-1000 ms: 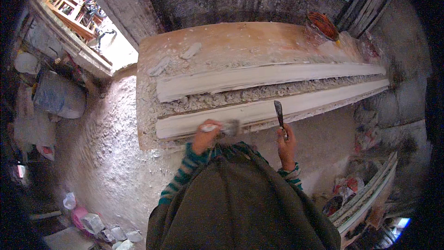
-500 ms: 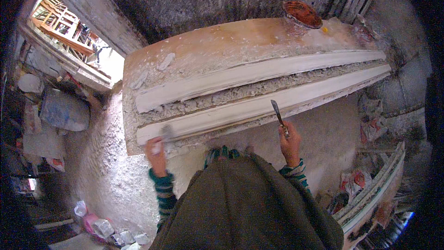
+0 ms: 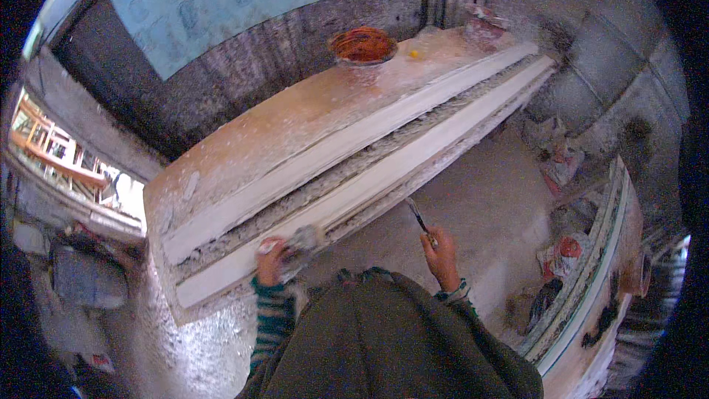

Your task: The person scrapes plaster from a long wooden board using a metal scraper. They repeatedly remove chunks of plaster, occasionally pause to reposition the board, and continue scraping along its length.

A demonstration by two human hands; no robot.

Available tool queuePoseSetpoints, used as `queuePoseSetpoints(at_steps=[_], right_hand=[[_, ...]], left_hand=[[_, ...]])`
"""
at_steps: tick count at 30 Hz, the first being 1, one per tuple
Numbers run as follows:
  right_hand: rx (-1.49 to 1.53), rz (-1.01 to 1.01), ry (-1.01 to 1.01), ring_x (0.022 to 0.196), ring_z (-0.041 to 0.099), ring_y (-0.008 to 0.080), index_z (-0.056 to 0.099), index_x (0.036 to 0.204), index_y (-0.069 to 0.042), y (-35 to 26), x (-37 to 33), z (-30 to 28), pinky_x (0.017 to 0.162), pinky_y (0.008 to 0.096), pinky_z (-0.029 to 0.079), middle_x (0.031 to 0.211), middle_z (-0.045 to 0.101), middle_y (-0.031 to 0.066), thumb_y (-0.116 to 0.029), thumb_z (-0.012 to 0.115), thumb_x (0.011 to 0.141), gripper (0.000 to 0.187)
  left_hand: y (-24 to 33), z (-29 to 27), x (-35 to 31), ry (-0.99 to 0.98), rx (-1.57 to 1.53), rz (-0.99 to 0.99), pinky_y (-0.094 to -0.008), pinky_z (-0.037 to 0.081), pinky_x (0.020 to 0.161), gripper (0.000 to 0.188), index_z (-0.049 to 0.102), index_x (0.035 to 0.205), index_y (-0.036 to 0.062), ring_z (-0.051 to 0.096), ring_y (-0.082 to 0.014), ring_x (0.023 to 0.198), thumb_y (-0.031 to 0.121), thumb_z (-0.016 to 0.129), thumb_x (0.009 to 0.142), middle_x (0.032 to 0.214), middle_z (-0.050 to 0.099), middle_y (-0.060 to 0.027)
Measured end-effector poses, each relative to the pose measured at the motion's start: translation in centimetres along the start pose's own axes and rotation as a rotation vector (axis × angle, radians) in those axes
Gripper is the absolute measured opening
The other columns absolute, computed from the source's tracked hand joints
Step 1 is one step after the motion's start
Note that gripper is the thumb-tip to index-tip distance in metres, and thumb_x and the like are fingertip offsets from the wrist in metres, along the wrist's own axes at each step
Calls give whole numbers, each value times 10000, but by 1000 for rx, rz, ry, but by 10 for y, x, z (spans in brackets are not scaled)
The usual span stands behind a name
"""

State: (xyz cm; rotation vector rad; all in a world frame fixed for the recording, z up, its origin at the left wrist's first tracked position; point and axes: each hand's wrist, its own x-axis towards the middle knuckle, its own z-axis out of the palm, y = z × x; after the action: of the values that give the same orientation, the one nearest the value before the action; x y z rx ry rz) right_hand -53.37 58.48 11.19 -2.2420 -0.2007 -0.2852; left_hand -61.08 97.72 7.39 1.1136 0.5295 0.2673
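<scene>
My left hand (image 3: 270, 261) is closed on a greyish tool (image 3: 303, 240), too blurred to name, at the front edge of the nearer white plaster strip (image 3: 362, 196). My right hand (image 3: 442, 257) grips a narrow-bladed knife (image 3: 416, 214), its blade pointing up and away, just in front of the board. Behind the nearer strip lies a second long white plaster strip (image 3: 325, 149). Rough grey crumbs of plaster (image 3: 354, 160) fill the gap between the two. Both strips rest on a brownish, plaster-spotted board (image 3: 251, 133).
A reddish-brown bowl (image 3: 363, 46) sits at the board's back edge, with a reddish container (image 3: 485, 26) farther right. At lower right stands a long panel (image 3: 591, 303) beside plastic bags (image 3: 563, 255). A bright doorway (image 3: 74, 151) opens at left.
My view has swung, so the board sits more steeply and lower at its left end. My left hand and its tool have shifted rightward along the nearer strip; the knife stays in my right hand.
</scene>
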Motion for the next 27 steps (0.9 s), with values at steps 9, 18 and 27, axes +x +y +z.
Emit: queuePoseSetpoints(at_steps=[9, 18, 27], right_hand=[[-120, 382, -86, 806, 597, 308, 583, 1028, -83, -1, -13, -42, 707, 378, 468, 927, 624, 121, -242, 588, 813, 267], [123, 74, -255, 910, 590, 308, 513, 1154, -138, -23, 21, 17, 774, 388, 469, 1024, 598, 122, -324, 539, 842, 364], [78, 87, -460, 1019, 530, 336, 431, 1221, -97, -77, 123, 94, 867, 399, 426, 1112, 541, 167, -208, 582, 784, 476]], left_hand=[[119, -224, -43, 683, 1053, 666, -292, 423, 800, 158, 560, 894, 18, 534, -215, 851, 65, 610, 752, 904, 565, -107], [120, -11, 70, 294, 164, 359, -280, 473, 695, 267, 521, 1028, 70, 526, -155, 870, 173, 633, 808, 912, 539, -30], [35, 52, 175, 133, -343, 20, -382, 487, 805, 332, 513, 1109, 22, 540, -252, 976, 43, 606, 791, 1171, 466, -93]])
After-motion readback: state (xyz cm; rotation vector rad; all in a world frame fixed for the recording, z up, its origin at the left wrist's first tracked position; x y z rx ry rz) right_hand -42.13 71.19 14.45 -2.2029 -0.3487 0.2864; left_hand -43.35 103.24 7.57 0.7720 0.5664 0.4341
